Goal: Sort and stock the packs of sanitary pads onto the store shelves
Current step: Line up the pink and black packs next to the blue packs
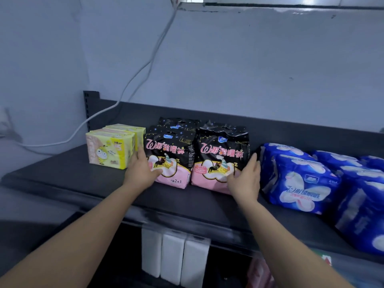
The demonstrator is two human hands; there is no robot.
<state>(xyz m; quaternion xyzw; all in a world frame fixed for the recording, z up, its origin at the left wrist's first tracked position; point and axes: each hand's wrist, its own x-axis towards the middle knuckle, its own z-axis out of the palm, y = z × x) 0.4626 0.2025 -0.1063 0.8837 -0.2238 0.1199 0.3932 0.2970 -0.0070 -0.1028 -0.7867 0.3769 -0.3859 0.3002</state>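
Left hand [141, 170], right hand [246, 179] around packs [223, 150]

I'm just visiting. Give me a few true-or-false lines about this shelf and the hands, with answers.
1. The yellow packs stand left of the black packs. True.
2. The left hand hangs free of everything. False: it touches the left black pack.
3. The right hand touches the right black pack. True.
4. The blue packs lie on the floor. False: they lie on the shelf, right of the black ones.
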